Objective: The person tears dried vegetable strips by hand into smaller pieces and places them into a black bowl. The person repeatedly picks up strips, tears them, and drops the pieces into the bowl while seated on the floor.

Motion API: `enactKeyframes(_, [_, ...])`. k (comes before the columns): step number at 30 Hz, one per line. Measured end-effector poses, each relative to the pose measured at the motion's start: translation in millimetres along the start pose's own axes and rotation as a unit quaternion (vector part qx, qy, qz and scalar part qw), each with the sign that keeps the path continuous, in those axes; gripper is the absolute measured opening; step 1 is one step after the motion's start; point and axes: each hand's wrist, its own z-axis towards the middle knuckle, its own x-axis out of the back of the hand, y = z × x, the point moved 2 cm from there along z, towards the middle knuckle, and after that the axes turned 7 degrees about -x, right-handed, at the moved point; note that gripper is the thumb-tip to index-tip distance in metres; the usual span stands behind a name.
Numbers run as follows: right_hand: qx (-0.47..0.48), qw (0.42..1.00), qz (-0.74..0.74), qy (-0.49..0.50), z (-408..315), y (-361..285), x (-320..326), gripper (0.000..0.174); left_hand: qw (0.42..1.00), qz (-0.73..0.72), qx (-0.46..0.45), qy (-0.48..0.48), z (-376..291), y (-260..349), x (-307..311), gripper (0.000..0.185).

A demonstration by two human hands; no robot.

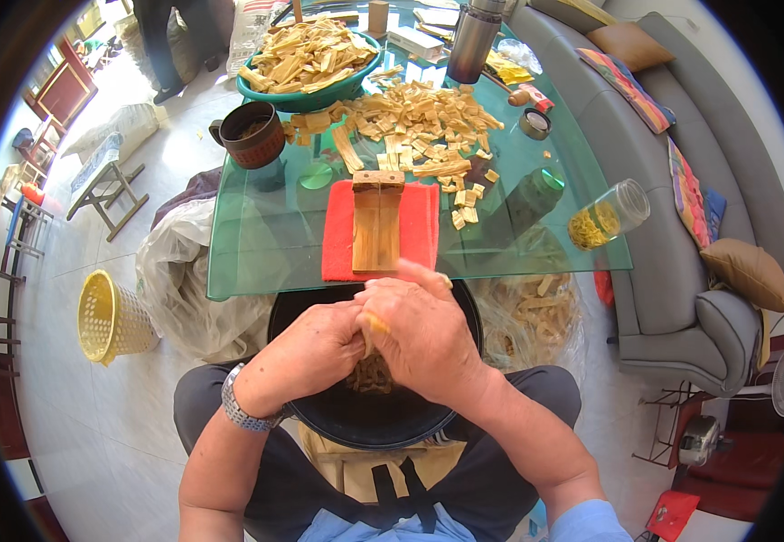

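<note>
Both hands meet over a black basin between the knees. My left hand, with a metal watch at its wrist, has its fingers closed against my right hand. Something pale yellow shows between the fingers; what it is and which hand grips it are mostly hidden. Brown dried pieces lie below the hands in the basin. Just beyond, a wooden block tool with a raised crosspiece rests on a red cloth at the glass table's near edge. Cut pale pieces are spread behind it.
The glass table also bears a teal basin of pale strips, a dark mug, a steel flask and a tilted jar. Plastic bags and a yellow basket stand left, a grey sofa right. A person stands far left.
</note>
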Motion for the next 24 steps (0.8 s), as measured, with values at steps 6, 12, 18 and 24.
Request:
enactKeyframes(6, [-0.255, 0.963, 0.084, -0.029, -5, 16, 2, 0.018, 0.998, 0.04, 0.038, 0.042, 1, 8, 5, 0.014])
enactKeyframes(12, [-0.366, 0.902, 0.225, -0.046, -10, 23, -16, 0.03, 0.993, 0.009, 0.029, 0.112, 2, -1, 0, 0.018])
enactKeyframes(18, [-0.49, 0.785, 0.332, -0.185, -15, 31, -19, 0.04, 0.987, 0.073, 0.017, 0.145, 3, 1, 0, 0.037])
enactKeyframes(24, [-0.56, 0.6, 0.497, -0.282, -21, 41, -12, 0.045, 0.993, 0.028, -0.079, 0.081, 5, 0, 2, 0.041])
